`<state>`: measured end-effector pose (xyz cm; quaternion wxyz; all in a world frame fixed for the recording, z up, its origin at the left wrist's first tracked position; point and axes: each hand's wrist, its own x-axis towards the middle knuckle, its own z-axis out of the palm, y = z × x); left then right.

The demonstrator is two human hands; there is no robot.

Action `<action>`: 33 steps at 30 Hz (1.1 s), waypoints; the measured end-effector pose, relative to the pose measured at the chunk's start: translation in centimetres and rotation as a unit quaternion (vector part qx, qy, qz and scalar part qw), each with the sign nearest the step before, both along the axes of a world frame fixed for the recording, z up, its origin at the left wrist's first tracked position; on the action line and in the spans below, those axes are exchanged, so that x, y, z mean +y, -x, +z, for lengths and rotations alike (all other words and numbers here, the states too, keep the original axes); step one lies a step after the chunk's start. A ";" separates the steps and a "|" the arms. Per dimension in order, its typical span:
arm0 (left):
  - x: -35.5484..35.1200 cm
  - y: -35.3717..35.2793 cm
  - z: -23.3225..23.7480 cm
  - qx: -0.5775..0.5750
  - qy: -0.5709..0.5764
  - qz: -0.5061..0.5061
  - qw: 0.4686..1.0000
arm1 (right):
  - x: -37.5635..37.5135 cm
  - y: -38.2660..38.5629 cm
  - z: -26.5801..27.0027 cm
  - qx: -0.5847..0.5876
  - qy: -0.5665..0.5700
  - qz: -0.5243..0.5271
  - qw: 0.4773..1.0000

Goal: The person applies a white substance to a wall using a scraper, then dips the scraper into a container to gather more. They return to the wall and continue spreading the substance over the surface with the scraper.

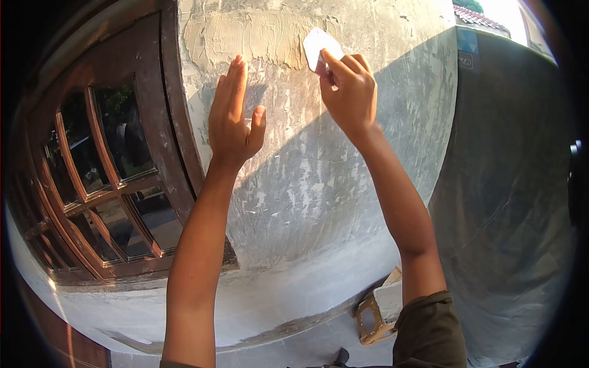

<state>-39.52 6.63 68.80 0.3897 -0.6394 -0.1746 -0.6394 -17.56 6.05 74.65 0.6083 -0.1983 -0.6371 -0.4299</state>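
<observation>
My right hand (353, 95) pinches a white putty scraper (315, 44), its blade laid against the upper part of the plastered wall (307, 202). Left of the scraper, a band of fresh, ridged beige putty (239, 37) runs across the wall toward the window frame. My left hand (236, 126) is raised below that band, empty and open, with fingers held straight up and thumb apart. Its fingertips overlap the putty's lower edge in this view. Sunlight falls on the upper wall, while shadow covers the lower right.
A brown wooden window (123, 184) with glass panes fills the left side. Dark sheeting (509, 184) hangs at the right. Down by the wall's foot stands a small yellowish stool (368, 319) with a grey block-like object (388, 302) on it, over tiled floor (264, 356).
</observation>
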 end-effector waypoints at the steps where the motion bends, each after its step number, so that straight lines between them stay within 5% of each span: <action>1: -0.1 0.0 0.0 -0.001 -0.001 0.002 1.000 | 0.4 -0.4 1.4 0.006 -0.014 -0.011 1.000; 6: -0.2 0.0 0.0 0.002 0.003 -0.001 1.000 | 3.1 -1.5 3.9 -0.010 -0.048 -0.099 0.994; 11: -0.2 0.0 0.0 0.001 0.006 -0.006 1.000 | 3.0 -0.7 -0.7 -0.020 0.003 -0.112 0.994; 16: -0.2 0.0 -0.1 -0.003 0.006 -0.010 1.000 | -0.8 0.6 -4.5 -0.071 0.081 0.076 0.991; 23: 0.2 0.1 -0.2 0.004 -0.014 0.000 1.000 | -0.3 -2.0 2.3 0.058 0.114 0.188 0.974; 31: 0.0 0.0 -0.1 -0.001 -0.004 0.010 1.000 | 0.8 -4.1 5.8 0.047 0.079 0.007 0.996; 33: 0.1 0.0 -0.1 0.001 -0.008 0.006 1.000 | 1.9 -4.3 5.7 -0.016 -0.021 -0.033 0.999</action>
